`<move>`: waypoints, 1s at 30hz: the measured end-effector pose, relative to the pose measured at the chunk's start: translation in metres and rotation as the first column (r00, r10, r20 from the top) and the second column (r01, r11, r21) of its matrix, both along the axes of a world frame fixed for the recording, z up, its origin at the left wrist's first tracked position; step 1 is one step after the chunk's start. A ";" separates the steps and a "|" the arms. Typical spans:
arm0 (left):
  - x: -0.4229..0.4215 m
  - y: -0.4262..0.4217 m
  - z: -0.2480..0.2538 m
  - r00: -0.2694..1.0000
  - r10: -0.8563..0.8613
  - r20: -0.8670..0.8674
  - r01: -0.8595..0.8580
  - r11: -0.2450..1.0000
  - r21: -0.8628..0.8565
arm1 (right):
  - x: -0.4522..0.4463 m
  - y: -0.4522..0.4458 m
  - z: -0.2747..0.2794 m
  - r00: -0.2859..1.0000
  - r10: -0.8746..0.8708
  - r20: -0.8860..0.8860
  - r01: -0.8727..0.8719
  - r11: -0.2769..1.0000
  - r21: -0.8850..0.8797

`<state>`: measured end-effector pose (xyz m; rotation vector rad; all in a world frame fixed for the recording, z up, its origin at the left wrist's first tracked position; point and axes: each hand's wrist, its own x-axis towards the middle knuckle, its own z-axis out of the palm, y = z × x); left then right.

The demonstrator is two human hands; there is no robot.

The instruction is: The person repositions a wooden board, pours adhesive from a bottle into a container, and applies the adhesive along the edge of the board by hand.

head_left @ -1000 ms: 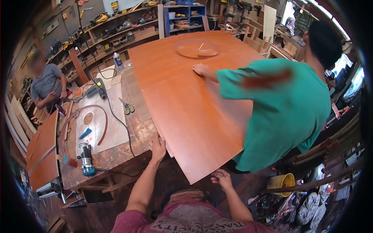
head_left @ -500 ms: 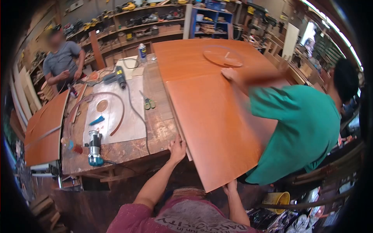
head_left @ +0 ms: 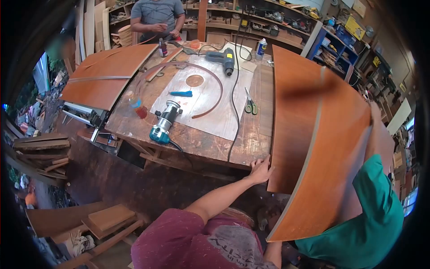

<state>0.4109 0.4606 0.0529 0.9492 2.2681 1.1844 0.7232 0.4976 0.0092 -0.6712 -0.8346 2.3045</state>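
My left hand (head_left: 261, 171) is at the table's near right corner, fingers apart, its fingertips against the left edge of a lower brown wooden panel (head_left: 289, 148). Above that panel, a second orange-brown panel (head_left: 329, 175) is tilted up, its pale edge facing me. My right forearm (head_left: 274, 252) reaches to the near corner of this upper panel, which hides the right hand and its fingers. A co-worker in a green shirt (head_left: 380, 210) has a hand (head_left: 375, 112) on the upper panel's far right edge.
The workbench (head_left: 201, 143) holds a trim router (head_left: 165, 123), a heat gun (head_left: 221, 58), scissors (head_left: 251, 104), a curved wooden strip (head_left: 219, 85) and a spray can (head_left: 261, 49). Another person (head_left: 156, 18) stands behind it. Scrap boards (head_left: 112, 216) lie at lower left.
The upper panel, flat over the lower one before, has tilted up and shifted right, exposing the lower panel. My view has turned left. The co-worker's hand has moved to the panel's far right edge.
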 end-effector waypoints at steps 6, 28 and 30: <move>-0.021 0.005 0.003 0.988 -0.122 0.096 0.125 0.992 -0.023 | -0.060 0.006 0.030 0.946 -0.074 0.316 0.103 0.992 -0.075; -0.285 0.191 -0.037 0.390 -0.145 0.909 -0.063 0.981 0.184 | -0.118 0.029 0.055 0.928 -0.167 0.335 0.194 0.980 -0.051; -0.291 0.192 -0.031 0.307 -0.190 0.933 -0.033 0.977 0.210 | -0.125 0.028 0.056 0.903 -0.259 0.342 0.283 0.959 -0.020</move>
